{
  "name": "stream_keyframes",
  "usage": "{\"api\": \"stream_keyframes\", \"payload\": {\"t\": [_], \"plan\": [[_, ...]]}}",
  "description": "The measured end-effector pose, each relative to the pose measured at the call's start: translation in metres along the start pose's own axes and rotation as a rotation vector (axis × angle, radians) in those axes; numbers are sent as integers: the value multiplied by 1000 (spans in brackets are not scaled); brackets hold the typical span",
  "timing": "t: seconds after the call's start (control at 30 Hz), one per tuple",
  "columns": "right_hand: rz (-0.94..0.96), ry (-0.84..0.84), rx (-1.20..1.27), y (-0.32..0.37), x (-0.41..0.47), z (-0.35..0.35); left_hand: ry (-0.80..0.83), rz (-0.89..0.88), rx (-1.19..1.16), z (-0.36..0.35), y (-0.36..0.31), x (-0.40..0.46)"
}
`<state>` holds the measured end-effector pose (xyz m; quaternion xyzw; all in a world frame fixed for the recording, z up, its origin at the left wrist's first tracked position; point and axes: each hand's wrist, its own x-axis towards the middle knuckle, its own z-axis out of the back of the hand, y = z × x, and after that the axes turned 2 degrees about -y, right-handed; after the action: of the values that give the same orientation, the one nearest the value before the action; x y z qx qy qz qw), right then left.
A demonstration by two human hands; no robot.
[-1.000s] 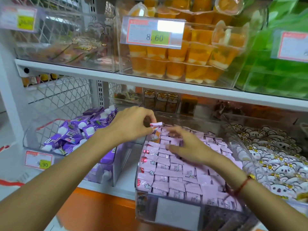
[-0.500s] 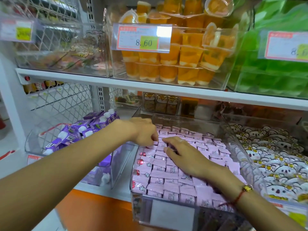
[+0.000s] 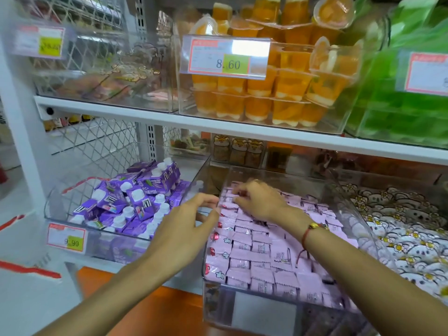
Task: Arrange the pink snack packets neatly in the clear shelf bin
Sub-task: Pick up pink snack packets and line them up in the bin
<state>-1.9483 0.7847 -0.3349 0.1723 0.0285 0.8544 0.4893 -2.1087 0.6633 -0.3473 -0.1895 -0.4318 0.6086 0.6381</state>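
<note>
White shop shelf (image 3: 169, 122): clear plastic shelf bin (image 3: 344, 197) at 5 o'clock, rowed pink snack packets (image 3: 261, 253); left hand (image 3: 184, 229) open at rim, right hand (image 3: 259, 202) fingers curled, pinching packets.

both forearms bare, no sleeves; a red cord bracelet (image 3: 306, 235) (gold bead on top) circles the right wrist.

Clear shelf bin (image 3: 344, 195) open on top; access from above and front unobstructed. Upper shelf (image 3: 218, 127) limits headroom. Purple-carton bin (image 3: 72, 204) crowds the left side.
</note>
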Motion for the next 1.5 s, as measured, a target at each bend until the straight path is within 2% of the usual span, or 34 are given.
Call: {"api": "stream_keyframes", "payload": {"t": [0.3,0.5,0.6,0.73,0.8,0.9,1.0,1.13,1.2,1.37,1.5], "plan": [[-42,211,-54,2,28,3,-15,40,-119,-1,1,1],[-65,12,104,-7,24,-13,-84,80,-128,-7,-5,-2],[-34,-16,197,-8,17,-14,-73,98,-131,-5,-6,0],[-98,149,228,1,20,-4,-52,90,-131,-4,-7,0],[-137,235,153,10,26,2,-39,88,-128,-3,-7,0],[-122,241,5,18,32,4,-32,84,-127,-1,-7,-1],[-120,234,104,16,23,2,-27,81,-120,0,-7,-2],[-50,78,182,12,6,-2,-28,77,-108,0,-6,-3],[-2,-32,299,15,0,2,-26,77,-114,0,-7,-2],[6,-420,543,29,-25,16,-67,61,-135,3,-8,-2],[-50,-670,754,47,-51,26,-164,-143,-158,9,-13,-5]]}}
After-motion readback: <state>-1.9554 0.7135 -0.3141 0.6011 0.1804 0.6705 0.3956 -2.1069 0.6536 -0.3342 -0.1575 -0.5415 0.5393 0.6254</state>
